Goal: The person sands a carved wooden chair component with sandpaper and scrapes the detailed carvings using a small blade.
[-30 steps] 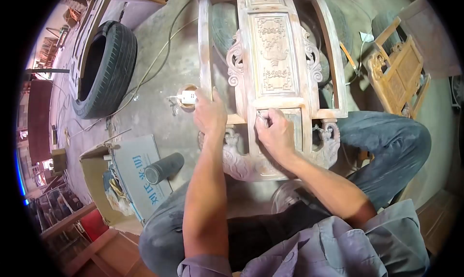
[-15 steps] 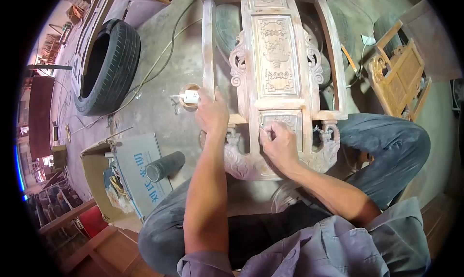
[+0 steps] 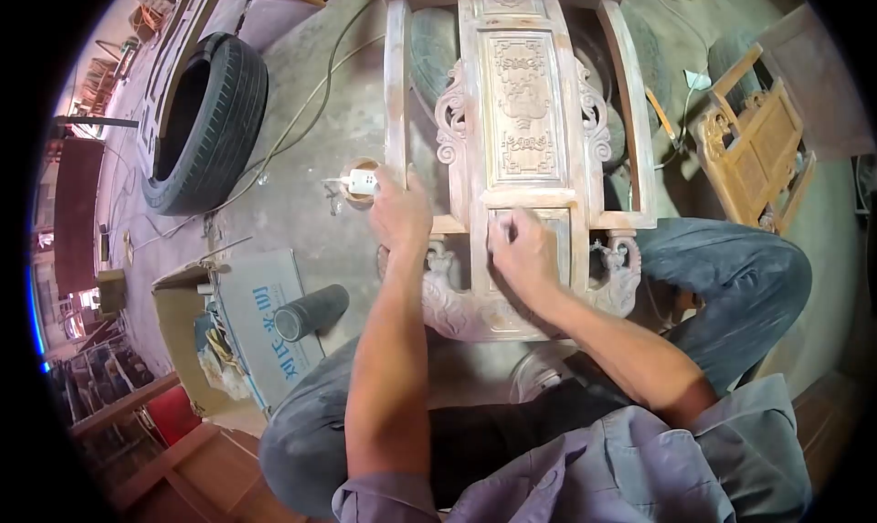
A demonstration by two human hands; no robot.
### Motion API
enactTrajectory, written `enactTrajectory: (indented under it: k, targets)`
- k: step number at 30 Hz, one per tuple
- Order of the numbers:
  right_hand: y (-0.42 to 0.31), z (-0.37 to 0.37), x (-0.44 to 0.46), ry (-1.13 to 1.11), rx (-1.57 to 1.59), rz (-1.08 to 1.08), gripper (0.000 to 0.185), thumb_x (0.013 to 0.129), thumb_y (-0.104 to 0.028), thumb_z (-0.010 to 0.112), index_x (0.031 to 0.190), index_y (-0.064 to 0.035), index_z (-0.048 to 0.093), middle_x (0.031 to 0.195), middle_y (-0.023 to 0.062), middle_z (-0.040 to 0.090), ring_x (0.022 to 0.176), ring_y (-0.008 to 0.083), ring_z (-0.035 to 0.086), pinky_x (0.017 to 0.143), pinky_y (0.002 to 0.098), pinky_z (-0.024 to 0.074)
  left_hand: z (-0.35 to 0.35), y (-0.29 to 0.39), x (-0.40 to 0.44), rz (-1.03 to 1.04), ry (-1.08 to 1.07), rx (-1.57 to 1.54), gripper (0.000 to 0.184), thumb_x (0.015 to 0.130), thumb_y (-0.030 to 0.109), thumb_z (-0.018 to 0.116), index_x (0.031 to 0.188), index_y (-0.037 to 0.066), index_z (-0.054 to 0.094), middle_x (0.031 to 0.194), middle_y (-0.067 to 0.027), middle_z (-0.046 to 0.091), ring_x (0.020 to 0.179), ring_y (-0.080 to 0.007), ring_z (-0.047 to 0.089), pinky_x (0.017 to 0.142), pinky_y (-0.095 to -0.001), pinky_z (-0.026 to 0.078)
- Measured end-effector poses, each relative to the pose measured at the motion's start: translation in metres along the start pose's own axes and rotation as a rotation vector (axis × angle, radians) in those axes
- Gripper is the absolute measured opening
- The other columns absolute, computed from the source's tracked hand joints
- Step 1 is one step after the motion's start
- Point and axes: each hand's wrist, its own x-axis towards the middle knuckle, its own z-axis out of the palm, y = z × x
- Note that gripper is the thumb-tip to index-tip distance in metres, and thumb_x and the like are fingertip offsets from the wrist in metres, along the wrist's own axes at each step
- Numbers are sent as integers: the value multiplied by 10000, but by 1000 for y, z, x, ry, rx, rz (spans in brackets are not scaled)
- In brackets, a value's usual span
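A carved wooden chair back (image 3: 525, 107), pale with dust, stands upside down or tilted in front of my knees; which of these I cannot tell. My left hand (image 3: 402, 211) is closed around the lower end of its left side rail (image 3: 396, 94). Fingers curled tight, my right hand (image 3: 527, 253) presses on the small lower panel (image 3: 554, 226). Whatever its fingers pinch is hidden. Just left of my left hand, a white piece with dark dots (image 3: 363, 182) lies over a round brown thing on the floor; contact with the hand is unclear.
Left of the frame lies a black tyre (image 3: 224, 126), with cables (image 3: 301, 130) across the concrete floor. A cardboard box (image 3: 183, 340) and a dark cylinder (image 3: 312, 312) are beside my left knee. Another carved wooden piece (image 3: 754, 148) leans at the right.
My right hand has moved slightly up along the lower panel, its fingers still curled. My left hand stays on the side rail.
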Motion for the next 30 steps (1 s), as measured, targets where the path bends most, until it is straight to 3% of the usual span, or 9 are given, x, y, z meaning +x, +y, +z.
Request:
enactTrajectory:
  k: [3, 6, 10, 11, 14, 19, 23, 26, 30]
  targets:
    - [-3, -10, -30, -123, -36, 43, 159, 905, -161, 678, 916, -10, 632, 888, 259, 674, 791, 454, 672, 730, 536, 520, -1, 2, -1, -33, 22, 34, 513, 1027, 468, 580, 1290, 30, 531, 1096, -326, 713, 1047, -516, 682, 925, -580, 508]
    - [-9, -14, -34, -98, -43, -30, 166, 886, -147, 680, 915, 1, 610, 879, 266, 669, 793, 456, 675, 735, 541, 522, -2, 5, 0, -22, 12, 84, 475, 1026, 428, 573, 1296, 39, 537, 1068, -291, 717, 979, -494, 700, 875, -562, 536]
    - [-7, -15, -21, -129, -84, -12, 168, 881, -138, 674, 918, -1, 586, 868, 271, 666, 782, 471, 663, 735, 552, 517, 0, 1, 0, -11, 39, 28, 471, 1022, 421, 581, 1295, 40, 537, 1087, -293, 712, 1002, -499, 692, 889, -560, 530]
    - [-8, -14, -25, -143, -124, 79, 166, 885, -139, 664, 920, 3, 584, 858, 273, 665, 781, 483, 651, 738, 557, 514, 2, 0, 1, -4, 53, 17, 471, 1020, 421, 584, 1295, 41, 538, 1090, -295, 710, 1007, -501, 690, 891, -560, 529]
    - [-9, -14, -14, -134, -108, -4, 167, 886, -140, 651, 914, 8, 578, 864, 278, 664, 780, 493, 644, 732, 561, 508, -3, 5, 0, -6, 50, -3, 473, 1015, 420, 593, 1288, 37, 541, 1094, -300, 707, 1007, -507, 686, 889, -561, 527]
    - [-15, -19, 1, -180, -89, 93, 184, 885, -148, 644, 879, 24, 580, 783, 281, 646, 756, 475, 658, 715, 566, 503, 0, -1, 0, -9, 28, 13, 469, 1008, 409, 608, 1269, 26, 545, 1082, -302, 705, 995, -500, 689, 875, -567, 528]
    - [-7, -16, -17, -175, -44, 43, 196, 879, -159, 657, 889, 22, 584, 809, 282, 659, 756, 481, 666, 718, 565, 510, -2, 1, 3, 2, 29, 14, 470, 1007, 403, 607, 1269, 18, 544, 1076, -299, 707, 987, -500, 689, 867, -567, 531]
    - [-7, -8, 19, -58, -68, 2, 207, 872, -171, 672, 903, 14, 585, 805, 272, 661, 767, 478, 665, 725, 566, 512, 0, -1, -2, 6, 33, 16, 469, 1004, 399, 610, 1269, 18, 544, 1074, -299, 706, 979, -505, 689, 864, -567, 532]
    - [-5, -17, -26, -174, -125, -7, 198, 869, -160, 664, 903, 18, 584, 824, 292, 654, 765, 497, 649, 708, 569, 511, 2, -3, -1, 12, 61, 11, 466, 1000, 392, 619, 1273, 23, 544, 1078, -297, 706, 985, -505, 688, 869, -567, 531]
